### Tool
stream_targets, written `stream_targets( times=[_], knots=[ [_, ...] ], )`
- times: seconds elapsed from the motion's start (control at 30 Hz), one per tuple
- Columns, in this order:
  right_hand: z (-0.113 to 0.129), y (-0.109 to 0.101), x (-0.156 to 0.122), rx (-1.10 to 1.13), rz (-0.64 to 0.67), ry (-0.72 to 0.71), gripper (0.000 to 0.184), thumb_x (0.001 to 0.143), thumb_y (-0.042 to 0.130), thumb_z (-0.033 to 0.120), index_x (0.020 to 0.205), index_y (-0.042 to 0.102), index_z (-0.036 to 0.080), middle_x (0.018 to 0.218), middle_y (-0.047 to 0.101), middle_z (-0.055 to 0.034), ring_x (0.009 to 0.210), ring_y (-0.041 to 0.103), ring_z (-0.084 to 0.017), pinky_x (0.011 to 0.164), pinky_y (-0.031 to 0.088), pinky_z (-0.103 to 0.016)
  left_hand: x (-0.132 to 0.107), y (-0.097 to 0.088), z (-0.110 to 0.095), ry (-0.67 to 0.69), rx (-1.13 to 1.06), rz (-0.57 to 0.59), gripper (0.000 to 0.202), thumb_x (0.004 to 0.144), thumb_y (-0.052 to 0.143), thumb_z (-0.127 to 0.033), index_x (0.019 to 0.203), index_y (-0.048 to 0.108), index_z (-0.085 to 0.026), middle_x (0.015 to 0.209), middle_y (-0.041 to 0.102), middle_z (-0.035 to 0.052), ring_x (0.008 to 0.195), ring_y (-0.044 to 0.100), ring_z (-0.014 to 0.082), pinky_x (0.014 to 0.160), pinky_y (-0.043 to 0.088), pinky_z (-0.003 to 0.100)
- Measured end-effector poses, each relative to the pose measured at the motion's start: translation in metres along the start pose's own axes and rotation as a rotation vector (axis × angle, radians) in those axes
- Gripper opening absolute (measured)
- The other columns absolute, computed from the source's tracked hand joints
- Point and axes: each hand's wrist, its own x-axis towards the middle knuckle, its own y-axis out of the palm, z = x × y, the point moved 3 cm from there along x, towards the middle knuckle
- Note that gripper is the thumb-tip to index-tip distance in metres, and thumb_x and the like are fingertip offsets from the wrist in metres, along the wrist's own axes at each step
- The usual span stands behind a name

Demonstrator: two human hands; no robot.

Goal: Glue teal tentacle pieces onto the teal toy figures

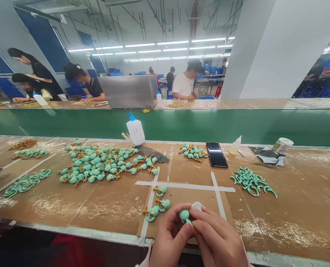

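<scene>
Both my hands meet near the front edge of the brown worktable (293, 207). My left hand (170, 237) and my right hand (217, 241) pinch one small teal toy figure (184, 215) between their fingertips. A small white cap-like piece (197, 205) shows just behind my right fingers. Three finished teal figures with orange limbs (158, 203) lie on the table to the left of my hands, inside a white tape square (187, 186).
A big heap of teal figures (104, 165) lies at left, a smaller one (193, 151) beside a black phone (216, 154). Curved teal parts (252, 181) lie at right. A glue bottle (135, 129) stands by the green conveyor (209, 126). People work across it.
</scene>
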Motion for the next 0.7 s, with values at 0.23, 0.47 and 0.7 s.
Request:
stream_targets(
  times=[0.23,0.47,0.7],
  knots=[
    [-0.003,-0.002,0.003,0.052,0.058,-0.1,0.013,0.089,0.057,0.016,0.098,0.062,0.024,0.111,0.069,-0.0057,0.11,0.063,-0.021,0.098,0.052,-0.034,-0.001,0.003,-0.001,0.136,-0.038,-0.06,0.029,0.071,0.077,-0.041,0.093,0.073,-0.023,0.094,0.073,0.0059,0.092,0.066,0.0231,0.081,0.053,0.029],
    [-0.013,-0.008,0.003,0.105,-0.041,0.226,0.041,0.081,0.066,0.056,0.104,0.055,0.024,0.104,0.063,-0.0099,0.096,0.063,-0.026,0.077,0.055,-0.034,-0.008,0.008,-0.004,0.241,-0.157,-0.023,0.03,0.072,0.074,-0.047,0.097,0.073,-0.03,0.096,0.075,0.0049,0.11,0.063,0.0294,0.099,0.045,0.041],
    [-0.009,0.004,0.004,0.246,0.142,0.145,0.044,0.093,0.044,0.059,0.113,0.061,0.023,0.091,0.067,-0.0086,0.08,0.066,-0.021,0.065,0.053,-0.026,-0.008,0.009,-0.005,0.288,-0.151,0.039,0.031,0.076,0.071,-0.049,0.101,0.072,-0.031,0.107,0.074,0.0053,0.122,0.056,0.0309,0.107,0.039,0.046]
  ],
)
